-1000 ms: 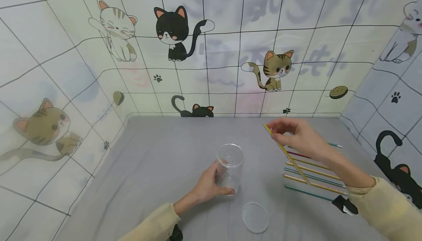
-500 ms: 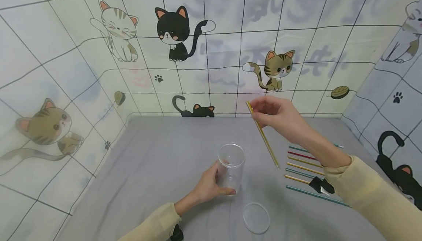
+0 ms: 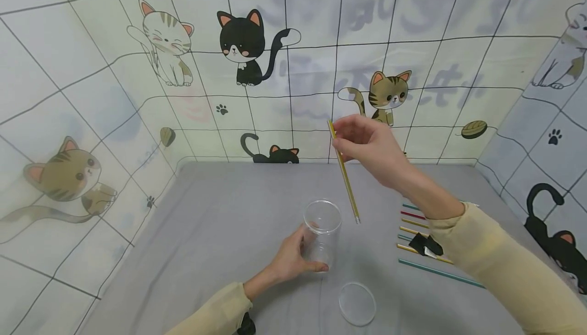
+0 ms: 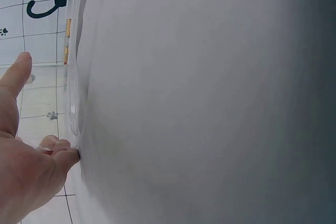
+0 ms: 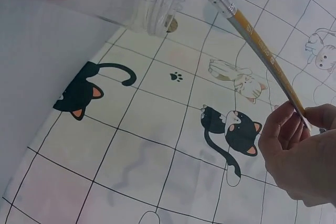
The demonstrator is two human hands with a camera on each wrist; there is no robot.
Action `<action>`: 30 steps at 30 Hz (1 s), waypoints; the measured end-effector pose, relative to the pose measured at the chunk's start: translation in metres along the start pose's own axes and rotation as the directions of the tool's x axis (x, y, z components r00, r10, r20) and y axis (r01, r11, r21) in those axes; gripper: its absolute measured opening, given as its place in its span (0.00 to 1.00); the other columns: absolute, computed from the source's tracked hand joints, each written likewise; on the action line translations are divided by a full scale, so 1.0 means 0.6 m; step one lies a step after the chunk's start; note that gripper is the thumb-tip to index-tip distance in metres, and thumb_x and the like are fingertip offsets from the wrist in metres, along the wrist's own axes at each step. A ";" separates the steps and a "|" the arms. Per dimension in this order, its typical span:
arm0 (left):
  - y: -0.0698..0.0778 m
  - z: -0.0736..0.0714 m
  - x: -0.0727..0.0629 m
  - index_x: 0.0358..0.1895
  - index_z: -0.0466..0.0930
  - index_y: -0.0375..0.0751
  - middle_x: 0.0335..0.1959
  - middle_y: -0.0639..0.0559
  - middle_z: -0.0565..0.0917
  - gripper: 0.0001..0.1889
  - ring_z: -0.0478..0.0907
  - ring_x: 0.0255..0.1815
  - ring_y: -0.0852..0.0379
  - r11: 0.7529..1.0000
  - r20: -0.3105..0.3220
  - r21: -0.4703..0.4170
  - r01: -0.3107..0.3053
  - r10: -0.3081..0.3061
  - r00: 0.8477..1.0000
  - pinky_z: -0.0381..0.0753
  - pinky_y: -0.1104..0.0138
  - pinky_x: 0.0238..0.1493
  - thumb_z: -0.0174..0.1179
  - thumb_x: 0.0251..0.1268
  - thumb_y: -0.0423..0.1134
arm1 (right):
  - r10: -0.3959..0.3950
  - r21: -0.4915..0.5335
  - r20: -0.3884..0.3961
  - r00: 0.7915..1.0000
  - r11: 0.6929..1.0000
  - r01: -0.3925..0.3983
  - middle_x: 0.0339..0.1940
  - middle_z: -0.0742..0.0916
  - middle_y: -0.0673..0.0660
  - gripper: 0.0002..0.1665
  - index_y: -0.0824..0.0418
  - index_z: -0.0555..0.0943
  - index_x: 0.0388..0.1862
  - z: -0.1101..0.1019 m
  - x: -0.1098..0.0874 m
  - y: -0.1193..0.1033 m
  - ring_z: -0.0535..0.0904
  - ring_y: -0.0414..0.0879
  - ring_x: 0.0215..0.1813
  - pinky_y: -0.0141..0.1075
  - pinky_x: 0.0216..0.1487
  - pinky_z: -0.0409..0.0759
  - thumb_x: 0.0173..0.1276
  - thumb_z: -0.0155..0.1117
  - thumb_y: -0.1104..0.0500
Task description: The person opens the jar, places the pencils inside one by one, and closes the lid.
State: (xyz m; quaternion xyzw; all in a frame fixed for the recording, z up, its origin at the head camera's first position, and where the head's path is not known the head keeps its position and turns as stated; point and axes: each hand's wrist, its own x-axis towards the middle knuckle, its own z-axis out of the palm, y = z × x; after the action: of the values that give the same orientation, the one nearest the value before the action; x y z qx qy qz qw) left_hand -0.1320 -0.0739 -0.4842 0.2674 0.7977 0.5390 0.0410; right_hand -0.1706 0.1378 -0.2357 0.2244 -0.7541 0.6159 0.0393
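Note:
A clear plastic jar (image 3: 323, 233) stands upright on the grey cloth, its mouth uncovered. My left hand (image 3: 293, 256) grips the jar low on its left side, thumb across the front; in the left wrist view the hand (image 4: 31, 166) curls round the clear wall. My right hand (image 3: 367, 144) pinches a yellow pencil (image 3: 345, 177) near its upper end. The pencil hangs tilted, white eraser end down, above and to the right of the jar's mouth. In the right wrist view the pencil (image 5: 268, 59) shows its eraser and metal band near the jar's rim (image 5: 160, 3).
A clear round lid (image 3: 357, 304) lies in front of the jar. Several pencils lie in a row on the right, partly behind my right sleeve, among them a teal pencil (image 3: 440, 273) nearest me. A cat-printed cloth wall (image 3: 312, 111) rises behind.
My right hand has lifted the yellow pencil from over the row of pencils and carried it left and up, towards the jar. The left hand and jar stay put.

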 end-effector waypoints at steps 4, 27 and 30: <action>0.001 0.000 0.000 0.69 0.65 0.38 0.66 0.43 0.75 0.48 0.71 0.66 0.50 1.000 0.000 0.012 -0.007 0.007 1.000 0.71 0.51 0.63 0.84 0.42 0.39 | -0.034 0.047 -0.022 0.999 0.998 0.035 0.35 0.83 0.52 0.14 0.69 0.78 0.52 0.012 0.009 -0.003 0.79 0.46 0.34 0.35 0.39 0.83 0.68 0.63 0.72; -0.002 -0.002 -0.001 0.69 0.65 0.40 0.66 0.44 0.75 0.47 0.72 0.65 0.50 0.999 -0.002 0.027 -0.032 0.032 0.999 0.74 0.54 0.61 0.83 0.43 0.40 | -0.143 -0.053 -0.072 0.987 0.989 0.139 0.35 0.81 0.60 0.13 0.71 0.78 0.50 0.061 0.001 0.056 0.79 0.49 0.38 0.33 0.34 0.80 0.67 0.63 0.73; -0.002 -0.003 -0.001 0.70 0.65 0.38 0.66 0.44 0.75 0.47 0.72 0.65 0.51 0.999 0.002 0.029 -0.032 0.032 0.999 0.74 0.55 0.62 0.83 0.44 0.41 | -0.140 -0.071 -0.060 0.988 0.988 0.136 0.35 0.82 0.61 0.12 0.70 0.79 0.49 0.064 -0.009 0.070 0.79 0.49 0.39 0.32 0.34 0.79 0.67 0.64 0.73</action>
State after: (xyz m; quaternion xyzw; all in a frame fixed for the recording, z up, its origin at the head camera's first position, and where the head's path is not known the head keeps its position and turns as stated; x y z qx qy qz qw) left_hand -0.1326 -0.0759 -0.4844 0.2813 0.8009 0.5278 0.0292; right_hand -0.1735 0.1089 -0.2852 0.2546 -0.7551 0.5933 0.1136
